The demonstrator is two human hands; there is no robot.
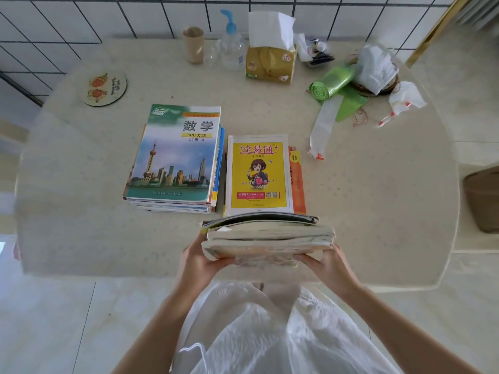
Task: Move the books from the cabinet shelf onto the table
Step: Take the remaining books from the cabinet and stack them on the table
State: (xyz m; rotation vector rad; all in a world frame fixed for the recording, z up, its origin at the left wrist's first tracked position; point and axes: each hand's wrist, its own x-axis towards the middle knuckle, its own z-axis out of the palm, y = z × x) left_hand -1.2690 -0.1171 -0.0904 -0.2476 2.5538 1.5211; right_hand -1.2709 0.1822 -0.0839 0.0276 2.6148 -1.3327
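Book bundle (267, 238): long axis left-right, page edges up, held by left grip (198, 261) and right grip (328, 261), fingers curled underneath. Beige speckled desk (364, 198); tiled wall (108, 17) beyond.

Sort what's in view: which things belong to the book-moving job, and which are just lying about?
Job: held books, left hand, right hand, maths pile, yellow pile, table.
Lying about: tissue box, pump bottle, cup, coaster, bag roll.
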